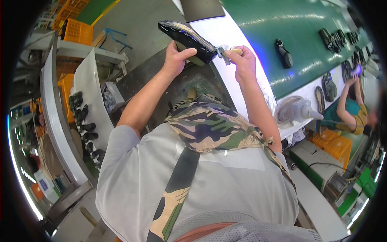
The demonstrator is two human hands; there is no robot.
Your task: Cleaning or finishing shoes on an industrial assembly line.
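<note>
1. My left hand is gripping a shoe raised before me; my right hand is holding a small tool against its right end.
2. The conveyor belt is running to my right, carrying more shoes.
3. A rack of shoes is standing to my left.
4. Another person is working at the belt's far right.

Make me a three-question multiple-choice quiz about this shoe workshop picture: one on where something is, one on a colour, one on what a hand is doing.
1. Where do the spare black shoes lie?
A. on the green conveyor belt
B. in an orange crate
C. on the floor

2. What colour is the shoe being held?
A. white
B. black
C. red

3. What is the left hand doing?
A. hanging open
B. gripping the shoe
C. resting on the belt

Answers:
1 A, shoes dot the green conveyor belt.
2 B, the held shoe is glossy black.
3 B, the left hand wraps it while the right hand holds a small brush.
</note>
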